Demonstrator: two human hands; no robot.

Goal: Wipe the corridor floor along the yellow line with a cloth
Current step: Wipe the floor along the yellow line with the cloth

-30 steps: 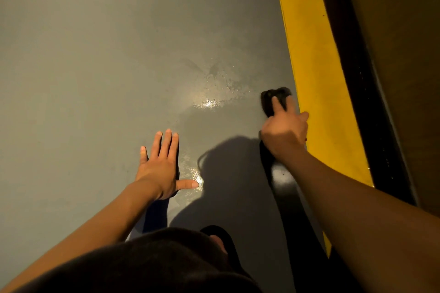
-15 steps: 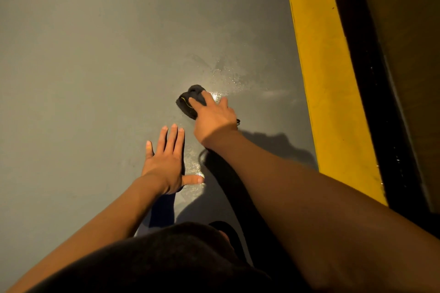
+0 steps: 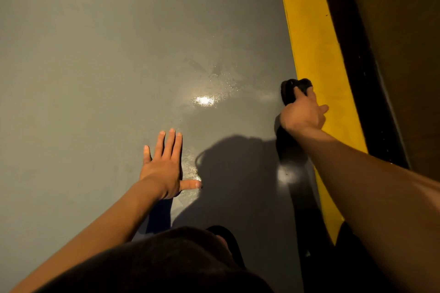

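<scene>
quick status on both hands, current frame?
Left hand: open, fingers straight, flat on the grey floor.
Right hand: gripping the dark cloth at the edge of the yellow line.

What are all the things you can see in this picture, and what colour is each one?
cloth: one, black, bunched on the floor at the inner edge of the yellow line, under the right hand.
yellow line: one, yellow, running along the right side of the floor.
dark strip: one, black, just right of the yellow line.
floor: one, grey, filling most of the view.
shiny wet-looking patch: one, bright glare, mid-floor between the hands.
dark clothing: black, bottom edge.
left hand: one, flat on the floor, fingers spread.
right hand: one, gripping the cloth.
</scene>
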